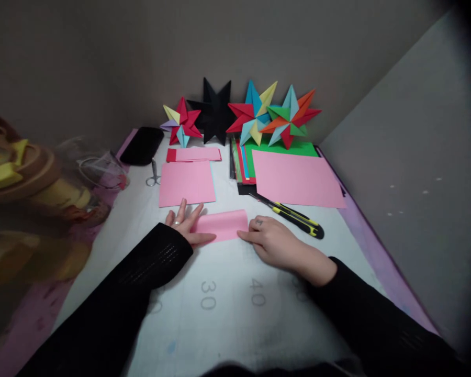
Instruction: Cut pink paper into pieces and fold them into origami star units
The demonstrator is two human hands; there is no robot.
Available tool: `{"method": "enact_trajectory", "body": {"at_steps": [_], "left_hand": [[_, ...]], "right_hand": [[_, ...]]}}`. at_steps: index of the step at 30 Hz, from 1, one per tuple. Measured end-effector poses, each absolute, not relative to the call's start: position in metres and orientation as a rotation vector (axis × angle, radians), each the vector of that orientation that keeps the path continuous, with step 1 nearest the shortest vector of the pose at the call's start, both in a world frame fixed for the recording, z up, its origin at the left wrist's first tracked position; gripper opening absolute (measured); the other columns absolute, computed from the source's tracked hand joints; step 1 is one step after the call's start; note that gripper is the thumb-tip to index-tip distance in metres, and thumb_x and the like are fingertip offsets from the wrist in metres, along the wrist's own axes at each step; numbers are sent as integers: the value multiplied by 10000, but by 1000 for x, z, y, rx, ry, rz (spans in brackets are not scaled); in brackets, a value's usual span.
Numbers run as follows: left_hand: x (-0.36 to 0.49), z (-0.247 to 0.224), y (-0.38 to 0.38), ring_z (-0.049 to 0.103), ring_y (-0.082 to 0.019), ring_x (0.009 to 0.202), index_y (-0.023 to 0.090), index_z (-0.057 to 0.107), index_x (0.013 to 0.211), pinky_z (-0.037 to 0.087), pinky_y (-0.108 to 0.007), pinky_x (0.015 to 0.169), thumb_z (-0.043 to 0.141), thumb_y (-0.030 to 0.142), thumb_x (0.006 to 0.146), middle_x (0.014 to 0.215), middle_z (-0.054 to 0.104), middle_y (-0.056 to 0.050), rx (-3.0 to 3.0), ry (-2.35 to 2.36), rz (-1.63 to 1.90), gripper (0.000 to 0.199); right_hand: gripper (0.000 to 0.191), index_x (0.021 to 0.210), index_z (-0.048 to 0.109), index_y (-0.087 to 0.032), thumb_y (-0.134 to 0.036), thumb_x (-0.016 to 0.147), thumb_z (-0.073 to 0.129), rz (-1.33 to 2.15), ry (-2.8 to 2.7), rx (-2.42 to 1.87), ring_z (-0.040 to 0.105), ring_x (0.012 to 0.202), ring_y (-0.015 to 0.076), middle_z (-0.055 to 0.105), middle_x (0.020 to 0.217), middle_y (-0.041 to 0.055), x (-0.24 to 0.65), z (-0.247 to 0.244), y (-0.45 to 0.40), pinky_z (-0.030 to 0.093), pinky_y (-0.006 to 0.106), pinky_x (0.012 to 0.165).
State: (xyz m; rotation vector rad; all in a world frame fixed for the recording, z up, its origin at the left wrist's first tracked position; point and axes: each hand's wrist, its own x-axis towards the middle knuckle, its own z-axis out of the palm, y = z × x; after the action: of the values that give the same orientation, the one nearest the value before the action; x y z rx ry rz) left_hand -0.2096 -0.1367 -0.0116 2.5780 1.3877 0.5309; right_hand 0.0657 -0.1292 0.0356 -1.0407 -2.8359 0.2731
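Observation:
A folded pink paper (225,225) lies on the white mat between my hands, its upper part slightly curved. My left hand (186,226) has its fingers spread over the paper's left end, with the thumb along the lower edge. At the lower right corner, my right hand (269,238) presses with an extended index finger while its other fingers are curled under. Whether those curled fingers hold anything is hidden. Just above my left hand is a square pink sheet (186,180) on a stack. A yellow and black cutter (294,215) rests beyond my right hand.
Several paper stars (255,112) stand against the wall at the back. Large pink paper (298,175) covers coloured sheets at the right. Small scissors (154,175) and a black phone (142,146) lie at the left, near a blurred brown and yellow object (35,183).

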Motion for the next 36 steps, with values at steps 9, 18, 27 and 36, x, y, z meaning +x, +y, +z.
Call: {"method": "enact_trajectory", "body": {"at_steps": [9,18,27,36], "left_hand": [[-194,-4,-143,30,-434,1356,512,582,1117,125,-738,962,538,20,794,1500,245,48,2783,1466,301,590],[-174,-4,-151,85,-336,1364,346,624,1128,211,-619,1046,405,6,870,1435,367,-31,2865,1359,510,479],[-174,-26,-149,474,-153,1225,297,501,1290,369,-281,1033,309,120,939,1299,546,-5,2699,1032,595,437],[-185,-29,-143,546,-157,1152,280,507,1289,450,-310,971,274,246,946,1277,572,-15,2446,1094,608,416]], "right_hand": [[318,990,694,-208,-76,831,453,416,-2783,-1042,535,805,175,627,849,61,79,42,-112,409,306,740],[236,978,678,-186,-151,883,464,489,-2652,-909,550,910,174,632,959,77,84,34,-107,452,325,819],[242,939,679,-157,-211,917,444,336,-2748,-792,562,899,178,662,910,90,82,38,-107,469,336,795],[267,900,683,-154,-172,914,417,343,-2727,-806,577,907,170,678,903,79,83,37,-106,476,325,792]]}}
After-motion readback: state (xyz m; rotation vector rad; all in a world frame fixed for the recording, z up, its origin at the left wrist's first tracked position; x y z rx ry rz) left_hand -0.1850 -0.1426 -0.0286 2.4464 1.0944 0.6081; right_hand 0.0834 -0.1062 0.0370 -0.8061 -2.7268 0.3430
